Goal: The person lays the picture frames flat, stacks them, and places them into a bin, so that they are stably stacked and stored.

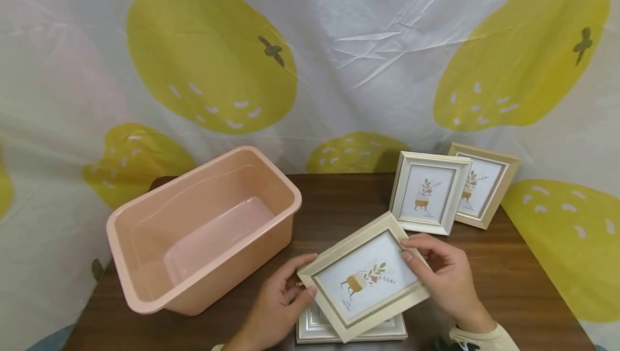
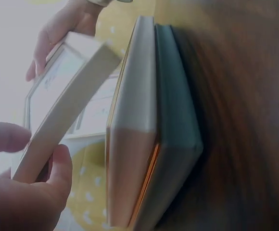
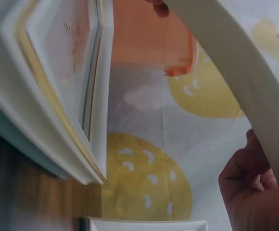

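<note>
A cream picture frame [image 1: 364, 280] with a small plant print is lifted and tilted above the table's front edge. My left hand [image 1: 301, 281] pinches its left corner and my right hand [image 1: 413, 250] grips its right corner. In the left wrist view the held frame [image 2: 65, 110] shows edge-on, pinched by my left hand [image 2: 36, 166], with the right hand [image 2: 62, 29] at its far end. A second pale frame [image 1: 329, 330] lies flat on the table right beneath it, also seen in the left wrist view as the flat frame [image 2: 144, 130] and in the right wrist view as the flat frame [image 3: 57, 96].
An empty pink plastic tub [image 1: 203, 227] stands on the left of the wooden table [image 1: 508, 281]. Two more frames stand upright at the back right, a white one [image 1: 428, 192] in front of a tan one [image 1: 484, 184]. A lemon-print cloth hangs behind.
</note>
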The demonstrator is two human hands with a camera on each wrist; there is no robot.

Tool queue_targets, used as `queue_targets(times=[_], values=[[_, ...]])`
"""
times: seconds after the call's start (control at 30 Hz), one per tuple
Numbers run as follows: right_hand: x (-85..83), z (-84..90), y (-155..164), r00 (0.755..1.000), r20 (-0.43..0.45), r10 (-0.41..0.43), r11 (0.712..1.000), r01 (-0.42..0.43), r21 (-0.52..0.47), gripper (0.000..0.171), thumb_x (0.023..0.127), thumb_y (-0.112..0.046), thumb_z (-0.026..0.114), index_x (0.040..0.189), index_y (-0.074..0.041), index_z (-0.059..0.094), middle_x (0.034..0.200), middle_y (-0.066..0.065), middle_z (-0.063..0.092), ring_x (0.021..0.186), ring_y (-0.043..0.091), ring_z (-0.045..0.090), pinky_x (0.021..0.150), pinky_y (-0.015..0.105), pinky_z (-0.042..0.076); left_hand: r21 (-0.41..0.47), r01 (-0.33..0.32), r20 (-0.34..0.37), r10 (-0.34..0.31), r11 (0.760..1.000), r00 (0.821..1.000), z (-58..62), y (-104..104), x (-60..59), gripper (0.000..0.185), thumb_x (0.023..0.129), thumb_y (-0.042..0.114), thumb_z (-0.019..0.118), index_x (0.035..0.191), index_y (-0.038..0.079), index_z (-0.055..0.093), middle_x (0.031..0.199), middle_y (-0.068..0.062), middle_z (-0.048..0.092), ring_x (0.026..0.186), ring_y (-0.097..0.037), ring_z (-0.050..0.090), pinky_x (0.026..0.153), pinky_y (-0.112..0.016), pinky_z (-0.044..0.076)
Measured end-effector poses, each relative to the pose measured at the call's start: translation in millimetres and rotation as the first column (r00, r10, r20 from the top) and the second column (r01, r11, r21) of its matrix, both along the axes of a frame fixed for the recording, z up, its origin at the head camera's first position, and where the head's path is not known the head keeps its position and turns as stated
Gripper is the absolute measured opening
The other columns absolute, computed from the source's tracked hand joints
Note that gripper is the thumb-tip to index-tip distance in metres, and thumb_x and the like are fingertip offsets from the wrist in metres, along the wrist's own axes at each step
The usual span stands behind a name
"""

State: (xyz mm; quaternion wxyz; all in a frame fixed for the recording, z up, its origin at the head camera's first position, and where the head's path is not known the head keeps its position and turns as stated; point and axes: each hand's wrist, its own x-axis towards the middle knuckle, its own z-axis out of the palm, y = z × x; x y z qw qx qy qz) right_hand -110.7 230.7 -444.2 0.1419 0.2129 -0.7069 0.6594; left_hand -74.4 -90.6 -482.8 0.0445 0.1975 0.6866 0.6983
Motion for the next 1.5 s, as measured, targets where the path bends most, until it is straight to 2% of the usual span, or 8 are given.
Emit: queue_targets(times=[0.1, 0.2, 0.37, 0.6, 0.8, 1.0, 1.3, 1.5], values=[[6.5, -5.2, -4.6, 0.998, 0.056, -0.021, 0.998, 0.025, -0.059, 0.025, 0.089, 0.024, 0.064, 0.110, 0.012, 0.071, 0.110, -0.004, 0.077, 0.087, 0.004, 0.071, 0.064, 0.022, 0.060, 0.029, -0.017, 0.144, 0.013, 0.999, 0.989, -1.9, 4.5, 4.6, 0.063, 0.101, 0.000, 0.065, 0.159, 0.014, 0.043, 0.134, -0.026, 0.061, 0.110, -0.016, 0.068, 0.091, -0.026, 0.062], [12.4, -7.6, -10.5, 0.985, 0.142, -0.098, 0.991, 0.110, -0.074, 0.022, 0.093, 0.019, 0.065, 0.113, 0.012, 0.071, 0.106, -0.002, 0.078, 0.083, 0.006, 0.072, 0.062, 0.023, 0.060, 0.040, -0.087, 0.210, 0.077, 0.995, 0.975, -2.2, 8.7, 5.8, 0.067, 0.099, -0.003, 0.066, 0.159, 0.017, 0.043, 0.129, -0.026, 0.061, 0.107, -0.017, 0.068, 0.089, -0.026, 0.062], [17.5, -9.8, -13.5, 0.943, 0.252, -0.216, 0.976, 0.218, 0.021, 0.021, 0.098, 0.009, 0.067, 0.118, 0.008, 0.071, 0.100, 0.001, 0.079, 0.076, 0.008, 0.071, 0.060, 0.025, 0.059, 0.048, -0.229, 0.181, 0.217, 0.972, 0.959, -0.3, 12.4, 1.6, 0.062, 0.095, -0.005, 0.070, 0.152, 0.012, 0.051, 0.120, -0.025, 0.068, 0.100, -0.014, 0.070, 0.085, -0.024, 0.061], [20.5, -18.8, -5.6, 0.953, 0.226, -0.201, 0.953, 0.137, 0.269, 0.029, 0.098, 0.004, 0.068, 0.126, -0.004, 0.071, 0.096, 0.006, 0.078, 0.078, 0.009, 0.072, 0.062, 0.030, 0.061, -0.012, -0.340, 0.125, 0.339, 0.940, 0.933, -1.0, 6.8, -2.5, 0.054, 0.096, 0.001, 0.074, 0.147, 0.015, 0.062, 0.125, -0.019, 0.073, 0.108, -0.013, 0.071, 0.093, -0.022, 0.059], [24.1, -23.9, 1.5, 0.975, 0.132, -0.176, 0.882, 0.097, 0.462, 0.041, 0.096, 0.001, 0.073, 0.132, -0.018, 0.069, 0.089, 0.000, 0.079, 0.076, 0.005, 0.073, 0.065, 0.026, 0.061, -0.050, -0.326, 0.120, 0.329, 0.944, 0.937, -5.3, 1.3, -4.4, 0.058, 0.092, 0.001, 0.078, 0.146, 0.016, 0.063, 0.132, -0.017, 0.073, 0.115, -0.019, 0.070, 0.098, -0.023, 0.057], [25.8, -24.3, 2.9, 0.965, 0.195, -0.174, 0.833, 0.039, 0.552, 0.045, 0.097, -0.004, 0.073, 0.136, -0.026, 0.067, 0.097, -0.002, 0.077, 0.072, 0.000, 0.065, 0.061, 0.024, 0.056, -0.093, -0.310, 0.173, 0.321, 0.946, 0.931, -9.1, -1.3, -4.6, 0.056, 0.093, 0.007, 0.079, 0.146, 0.016, 0.064, 0.136, -0.020, 0.070, 0.119, -0.027, 0.070, 0.096, -0.022, 0.058], [25.4, -32.1, 4.3, 0.983, 0.140, -0.120, 0.837, 0.024, 0.547, 0.043, 0.091, 0.000, 0.077, 0.131, -0.016, 0.070, 0.097, 0.003, 0.071, 0.062, -0.001, 0.059, 0.051, 0.025, 0.051, -0.148, -0.240, 0.224, 0.269, 0.959, 0.937, -15.0, -5.0, -6.2, 0.062, 0.094, 0.013, 0.080, 0.152, 0.015, 0.058, 0.141, -0.019, 0.067, 0.117, -0.025, 0.071, 0.089, -0.021, 0.060], [23.9, -33.1, 6.1, 0.955, 0.276, -0.107, 0.851, -0.056, 0.522, 0.037, 0.095, -0.003, 0.075, 0.130, -0.013, 0.071, 0.097, 0.007, 0.072, 0.064, 0.003, 0.067, 0.054, 0.028, 0.058, -0.242, -0.243, 0.188, 0.291, 0.939, 0.938, -16.0, -6.1, -7.5, 0.061, 0.093, 0.017, 0.081, 0.150, 0.020, 0.060, 0.146, -0.014, 0.065, 0.119, -0.028, 0.068, 0.092, -0.025, 0.061]])
